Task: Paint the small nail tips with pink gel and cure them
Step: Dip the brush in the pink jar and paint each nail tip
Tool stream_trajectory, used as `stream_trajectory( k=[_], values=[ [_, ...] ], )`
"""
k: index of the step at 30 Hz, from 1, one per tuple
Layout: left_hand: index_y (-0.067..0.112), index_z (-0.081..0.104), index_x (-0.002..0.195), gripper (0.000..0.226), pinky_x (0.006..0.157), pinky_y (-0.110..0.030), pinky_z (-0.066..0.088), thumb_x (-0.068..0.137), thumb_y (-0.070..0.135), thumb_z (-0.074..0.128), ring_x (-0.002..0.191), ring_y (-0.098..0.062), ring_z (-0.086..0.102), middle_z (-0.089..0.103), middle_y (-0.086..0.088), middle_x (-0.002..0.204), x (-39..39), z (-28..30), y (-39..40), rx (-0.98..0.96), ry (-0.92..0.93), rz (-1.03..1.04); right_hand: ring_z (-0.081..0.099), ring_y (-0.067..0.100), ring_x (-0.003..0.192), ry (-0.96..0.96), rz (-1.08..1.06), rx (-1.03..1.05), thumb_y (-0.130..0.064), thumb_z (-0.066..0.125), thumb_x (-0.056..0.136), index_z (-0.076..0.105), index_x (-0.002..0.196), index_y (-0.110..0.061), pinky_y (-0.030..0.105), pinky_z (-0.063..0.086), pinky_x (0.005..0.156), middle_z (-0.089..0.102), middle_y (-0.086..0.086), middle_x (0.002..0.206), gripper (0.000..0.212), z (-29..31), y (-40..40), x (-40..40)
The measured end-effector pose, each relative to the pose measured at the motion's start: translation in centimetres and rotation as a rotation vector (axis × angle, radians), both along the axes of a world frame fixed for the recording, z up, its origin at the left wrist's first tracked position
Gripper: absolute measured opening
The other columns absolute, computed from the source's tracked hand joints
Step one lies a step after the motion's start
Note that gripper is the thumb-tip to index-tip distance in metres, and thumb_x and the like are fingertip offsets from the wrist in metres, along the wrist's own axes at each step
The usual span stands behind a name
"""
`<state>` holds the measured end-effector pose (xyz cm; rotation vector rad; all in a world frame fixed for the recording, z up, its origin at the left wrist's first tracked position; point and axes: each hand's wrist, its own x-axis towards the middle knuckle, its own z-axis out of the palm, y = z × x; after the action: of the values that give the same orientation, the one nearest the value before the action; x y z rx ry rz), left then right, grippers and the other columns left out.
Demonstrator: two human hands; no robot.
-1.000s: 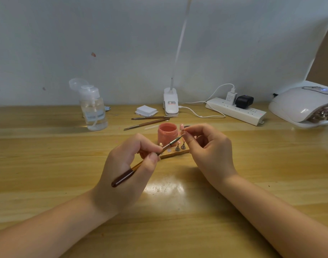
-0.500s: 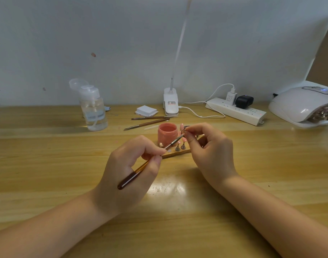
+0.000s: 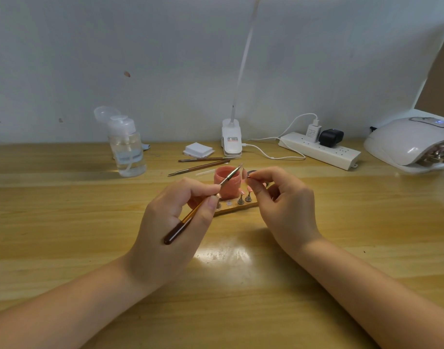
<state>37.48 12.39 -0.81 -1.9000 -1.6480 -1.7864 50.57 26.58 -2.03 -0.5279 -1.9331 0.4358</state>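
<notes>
Brush [image 3: 202, 202] pinched in left grip [image 3: 175, 217]; right grip [image 3: 284, 205] pinches nail tip [image 3: 244, 172], stand hidden.

Lighting even and moderately bright; picture sharp at centre, bent at the edges.

Soft light from above, probably the clip lamp [image 3: 231, 137] whose thin arm rises out of the top of the frame. White glare patch on the varnished surface [image 3: 223, 255] between the two forearms; soft shadow beside the right hand [image 3: 286, 205]. Wall [image 3: 165, 59] shades darker toward the left corners. Wide-angle bowing curves the surface's far edge; the curing lamp [image 3: 415, 139] at right looks stretched. Brush tip [image 3: 237, 170] slightly blurred.
</notes>
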Motion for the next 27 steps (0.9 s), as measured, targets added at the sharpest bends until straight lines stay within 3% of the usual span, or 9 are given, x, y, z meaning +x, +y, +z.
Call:
stream_trajectory(
  k=[7,12,16,22,27],
  values=[
    [0.015,0.066,0.1,0.022,0.076,-0.03,0.052,0.089,0.029,0.053,0.088,-0.018,0.065,0.068,0.002,0.089,-0.17,-0.07,0.06,-0.038,-0.039,-0.026,0.053,0.005,0.059,0.012,0.018,-0.019,-0.006,0.07,0.085,0.071,0.096,-0.012,0.02,0.046,0.056,0.067,-0.004,0.08,0.012,0.08,-0.07,0.1],
    [0.029,0.062,0.1,0.015,0.078,-0.032,0.053,0.089,0.033,0.053,0.09,-0.023,0.067,0.068,0.007,0.091,-0.13,-0.12,-0.11,-0.009,-0.159,-0.043,0.052,0.006,0.057,0.022,0.034,-0.052,-0.007,0.069,0.085,0.071,0.095,-0.01,0.022,0.044,0.056,0.066,-0.005,0.078,0.011,0.16,-0.2,0.04],
    [0.025,0.064,0.099,0.016,0.077,-0.031,0.053,0.088,0.031,0.054,0.088,-0.018,0.066,0.068,0.006,0.089,-0.09,-0.09,0.0,-0.042,-0.101,-0.05,0.053,0.009,0.057,0.025,0.04,-0.075,-0.009,0.069,0.086,0.071,0.096,-0.01,0.027,0.046,0.055,0.067,-0.004,0.078,0.01,0.15,-0.24,0.02],
    [0.03,0.062,0.099,0.015,0.077,-0.029,0.054,0.088,0.033,0.053,0.089,-0.018,0.067,0.069,0.008,0.09,0.07,0.06,-0.19,-0.011,-0.157,-0.033,0.054,0.009,0.058,0.041,0.056,-0.092,-0.01,0.07,0.086,0.071,0.096,-0.011,0.017,0.042,0.053,0.067,-0.007,0.078,0.01,0.02,-0.12,-0.06],
    [0.02,0.065,0.098,0.019,0.076,-0.028,0.052,0.088,0.029,0.053,0.086,-0.018,0.065,0.068,0.004,0.087,0.16,0.1,-0.1,-0.044,-0.074,-0.04,0.053,0.007,0.056,0.056,0.064,-0.105,-0.01,0.07,0.086,0.071,0.096,-0.012,0.016,0.041,0.052,0.067,-0.008,0.077,0.01,-0.04,-0.07,-0.05]
  ],
)
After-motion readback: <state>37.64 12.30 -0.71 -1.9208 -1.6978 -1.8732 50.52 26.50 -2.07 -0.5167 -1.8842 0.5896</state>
